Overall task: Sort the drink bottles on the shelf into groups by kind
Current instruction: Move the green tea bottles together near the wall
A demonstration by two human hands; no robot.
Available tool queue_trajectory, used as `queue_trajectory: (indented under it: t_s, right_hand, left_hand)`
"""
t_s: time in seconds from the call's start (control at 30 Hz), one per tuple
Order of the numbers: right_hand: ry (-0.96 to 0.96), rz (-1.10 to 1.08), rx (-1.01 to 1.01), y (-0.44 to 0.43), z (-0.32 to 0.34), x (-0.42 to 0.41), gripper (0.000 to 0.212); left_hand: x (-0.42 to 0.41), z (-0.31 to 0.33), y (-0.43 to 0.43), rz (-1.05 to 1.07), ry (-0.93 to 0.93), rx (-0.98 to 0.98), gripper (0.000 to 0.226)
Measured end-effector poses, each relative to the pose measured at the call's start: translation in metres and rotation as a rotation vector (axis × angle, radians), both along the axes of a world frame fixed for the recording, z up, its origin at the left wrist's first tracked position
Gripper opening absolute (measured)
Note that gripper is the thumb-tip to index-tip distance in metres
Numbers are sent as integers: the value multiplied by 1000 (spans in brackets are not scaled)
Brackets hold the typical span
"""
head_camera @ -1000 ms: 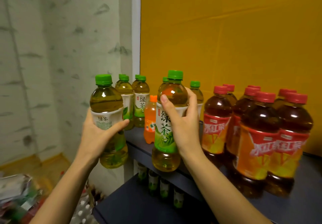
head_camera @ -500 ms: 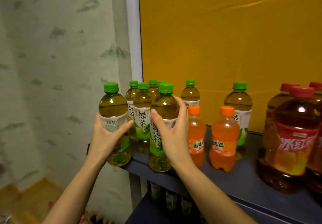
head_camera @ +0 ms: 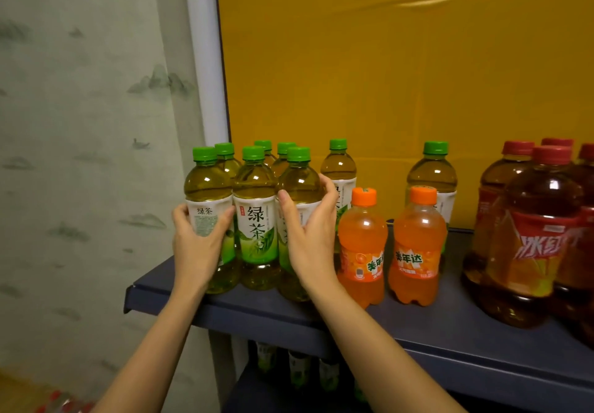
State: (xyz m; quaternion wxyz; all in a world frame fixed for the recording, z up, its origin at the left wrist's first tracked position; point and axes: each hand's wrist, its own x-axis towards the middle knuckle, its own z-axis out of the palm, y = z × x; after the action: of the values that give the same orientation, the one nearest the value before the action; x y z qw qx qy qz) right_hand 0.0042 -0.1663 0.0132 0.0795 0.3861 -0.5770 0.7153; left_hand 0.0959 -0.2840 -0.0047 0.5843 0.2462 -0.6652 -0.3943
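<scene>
The left hand (head_camera: 196, 245) grips one green tea bottle (head_camera: 209, 216) at the shelf (head_camera: 450, 332) edge; the right hand (head_camera: 310, 236) grips another (head_camera: 299, 187). A third green tea bottle (head_camera: 257, 220) stands between them. Right of the right hand are two orange soda bottles (head_camera: 363, 248); beyond those, red tea bottles (head_camera: 533, 239).

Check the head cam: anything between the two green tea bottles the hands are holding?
Yes. In the head view, one green tea bottle stands between the left hand's bottle and the right hand's bottle, label facing forward.
</scene>
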Motion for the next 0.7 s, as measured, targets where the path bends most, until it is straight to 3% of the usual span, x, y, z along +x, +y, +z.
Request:
queue_trajectory:
  t_s: [0.27, 0.43, 0.53, 0.63, 0.7]
  right_hand:
    - [31, -91, 49, -4, 1, -3, 69]
    - [37, -28, 201, 13, 8, 3, 76]
    - [67, 50, 280, 36, 9, 8, 74]
    - [157, 95, 299, 63, 11, 17, 67]
    - [215, 104, 230, 82, 13, 19, 56]
  left_hand:
    - [-3, -2, -6, 3, -28, -11, 66]
    - [1, -7, -4, 60, -91, -32, 79]
    - [4, -14, 17, 202, -139, -58, 77]
    - [8, -17, 55, 257, 35, -233, 64]
    - [7, -17, 80, 170, 131, -339, 51]
